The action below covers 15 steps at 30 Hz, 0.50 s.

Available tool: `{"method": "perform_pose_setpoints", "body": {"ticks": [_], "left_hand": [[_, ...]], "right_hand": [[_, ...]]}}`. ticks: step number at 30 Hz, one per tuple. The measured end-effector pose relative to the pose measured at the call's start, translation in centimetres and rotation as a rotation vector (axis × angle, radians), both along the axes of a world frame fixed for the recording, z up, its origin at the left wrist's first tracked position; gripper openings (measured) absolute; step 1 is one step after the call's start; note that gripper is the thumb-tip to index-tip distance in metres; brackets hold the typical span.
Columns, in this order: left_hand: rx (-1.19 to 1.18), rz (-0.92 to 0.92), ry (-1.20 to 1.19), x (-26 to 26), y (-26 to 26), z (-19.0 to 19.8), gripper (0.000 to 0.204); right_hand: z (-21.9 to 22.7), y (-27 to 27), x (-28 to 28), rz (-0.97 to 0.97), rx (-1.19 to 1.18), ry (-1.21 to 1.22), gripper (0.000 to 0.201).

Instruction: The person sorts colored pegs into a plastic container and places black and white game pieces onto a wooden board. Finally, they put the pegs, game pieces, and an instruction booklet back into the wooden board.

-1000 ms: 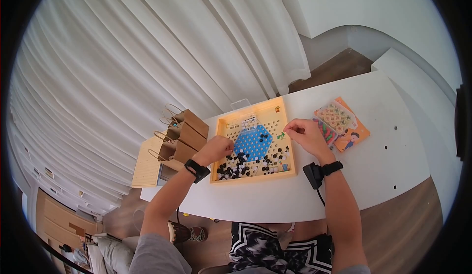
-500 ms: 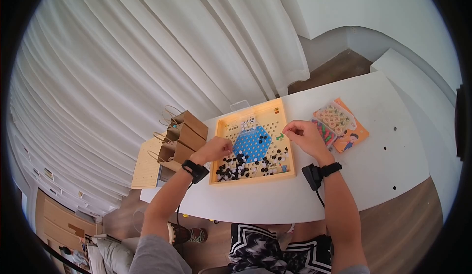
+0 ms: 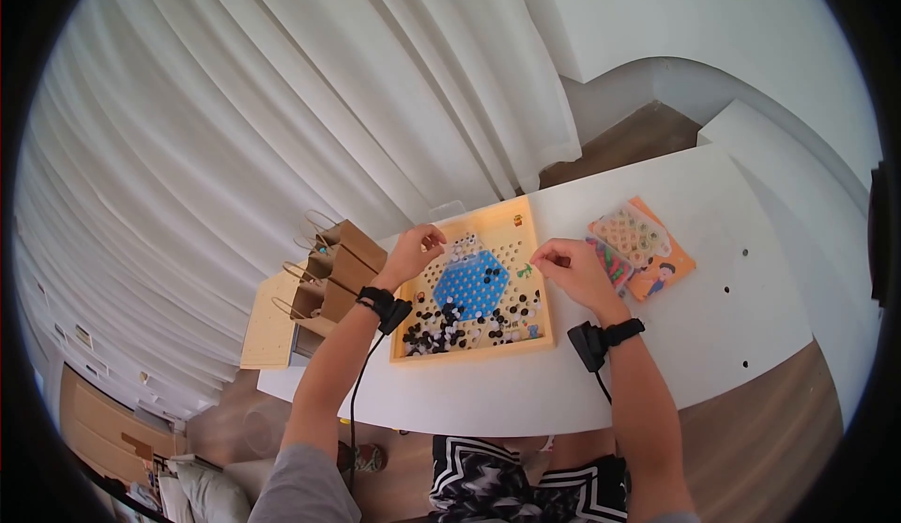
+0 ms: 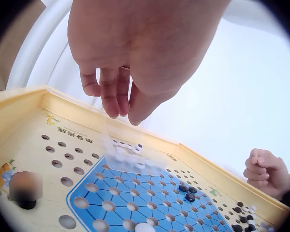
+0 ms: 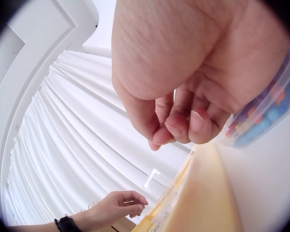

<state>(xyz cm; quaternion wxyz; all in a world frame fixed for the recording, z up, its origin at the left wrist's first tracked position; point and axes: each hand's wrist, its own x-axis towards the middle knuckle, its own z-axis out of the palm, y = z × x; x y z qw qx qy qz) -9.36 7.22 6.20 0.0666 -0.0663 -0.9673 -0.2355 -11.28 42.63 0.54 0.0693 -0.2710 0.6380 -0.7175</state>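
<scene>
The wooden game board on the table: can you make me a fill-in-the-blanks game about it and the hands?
1. The hexagon in the middle of the wooden game board is coloured ____.
2. The small clear box of pieces sits under the ____ hand.
3. The right hand has its fingers ____.
4. The loose pieces on the board are black and ____.

Missing words: blue; left; curled; white

Bare table (image 3: 713, 335) lies open right; paper bags (image 3: 328, 269) crowd the wooden board's (image 3: 469, 352) left.
</scene>
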Motion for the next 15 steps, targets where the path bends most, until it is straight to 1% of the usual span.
{"method": "perform_pose_setpoints", "body": {"ticks": [3, 5, 6, 8, 9, 10, 12, 13, 15], "left_hand": [[-0.009, 0.050, 0.016, 2.2, -1.3, 0.4, 0.014], [0.058, 0.120, 0.132, 4.3, -1.8, 0.9, 0.009], [0.060, 0.120, 0.130, 4.8, -3.3, 0.2, 0.009], [0.389, 0.167, 0.109, 5.5, -6.8, -2.0, 0.006], [0.472, 0.198, 0.108, 6.4, -6.6, -2.0, 0.005], [0.493, 0.217, 0.108, 7.3, -7.1, -2.6, 0.005], [0.825, 0.288, -0.041, 8.1, -7.3, -3.0, 0.007], [0.844, 0.295, -0.038, 8.3, -7.1, -3.5, 0.007], [1.012, 0.308, -0.045, 8.2, -6.2, -5.0, 0.014]], "right_hand": [[0.9, 0.4, 0.5, -0.015, 0.050, 0.005, 0.012], [0.5, 0.3, 0.3, -0.008, 0.044, 0.003, 0.012], [0.3, 0.3, 0.2, -0.002, 0.036, 0.002, 0.011], [0.4, 0.3, 0.2, 0.002, 0.037, -0.008, 0.011], [0.5, 0.3, 0.3, 0.011, 0.037, -0.017, 0.010], [0.5, -0.1, 0.4, 0.028, 0.059, -0.019, 0.010], [0.6, 0.2, 0.2, 0.021, 0.053, -0.038, 0.010], [1.0, 0.4, 0.3, 0.028, 0.072, -0.035, 0.010], [1.7, 0.6, 0.6, 0.036, 0.087, -0.102, 0.009]]}}
